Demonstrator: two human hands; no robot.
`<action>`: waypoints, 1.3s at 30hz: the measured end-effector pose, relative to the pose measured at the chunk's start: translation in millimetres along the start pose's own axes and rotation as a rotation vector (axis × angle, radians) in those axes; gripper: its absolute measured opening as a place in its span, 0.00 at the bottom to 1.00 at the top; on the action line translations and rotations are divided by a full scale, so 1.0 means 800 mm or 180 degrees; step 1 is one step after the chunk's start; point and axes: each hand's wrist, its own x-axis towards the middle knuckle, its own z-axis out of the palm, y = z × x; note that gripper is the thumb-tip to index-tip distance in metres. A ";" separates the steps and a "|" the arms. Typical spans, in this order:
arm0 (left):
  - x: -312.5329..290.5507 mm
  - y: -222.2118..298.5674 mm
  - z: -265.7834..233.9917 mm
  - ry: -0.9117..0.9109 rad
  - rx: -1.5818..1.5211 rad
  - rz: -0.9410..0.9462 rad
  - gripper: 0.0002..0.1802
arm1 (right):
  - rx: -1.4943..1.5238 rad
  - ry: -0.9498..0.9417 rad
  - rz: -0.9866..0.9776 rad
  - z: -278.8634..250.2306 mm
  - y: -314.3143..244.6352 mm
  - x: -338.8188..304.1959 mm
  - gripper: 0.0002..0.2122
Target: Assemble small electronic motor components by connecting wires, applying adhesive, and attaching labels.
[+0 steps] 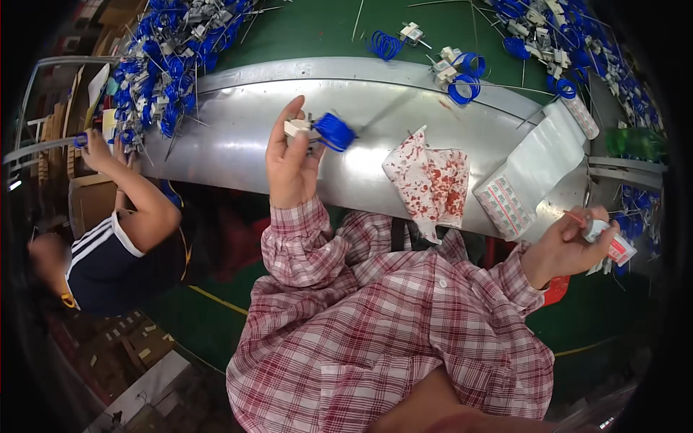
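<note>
Your left hand (291, 169) is raised over the near side of a curved, shiny metal ledge (238, 130), palm up, with the fingers and thumb gripping a small white block (297, 128). A tight blue coil (336, 132) is joined to that block and juts out to the right of your fingers, above the metal.

Your right hand (567, 249) is well apart from it, beyond the ledge's right end, with thumb and fingers closed on a small white-and-red item (619, 250). Your fingers cover part of it, so you cannot tell exactly what it is.

Between your hands, a crumpled white cloth with red blotches (429, 177) lies on the ledge. To its right, a long strip of labels (509, 206) with pale backing slants across the metal, nearer your right hand.

Past the ledge is a green surface (310, 36). On it, ahead of you, lie a few more blue coils with white blocks (386, 45). Thick heaps of the same parts rise at the left (170, 65) and at the upper right.

Your sleeves and shirt (390, 317) are red-and-white plaid. At far left, a co-worker in a dark top with white shoulder stripes (108, 267) reaches toward the left heap.
</note>
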 end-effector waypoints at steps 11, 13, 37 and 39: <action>-0.011 -0.067 0.044 -0.1694 -0.2250 -0.0982 0.32 | -0.0368 0.0209 -0.0747 -0.035 -0.012 0.041 0.10; -0.022 -0.072 0.047 -0.1640 -0.1449 -0.0900 0.31 | -0.0345 0.0131 -0.0827 -0.049 -0.018 0.045 0.10; -0.093 -0.082 0.157 -0.2564 -0.1407 -0.1287 0.35 | 0.0533 -0.2442 -0.0987 0.023 -0.006 -0.098 0.29; -0.093 -0.083 0.155 -0.2546 -0.1395 -0.1312 0.35 | 0.0528 -0.2428 -0.0970 0.023 -0.003 -0.100 0.29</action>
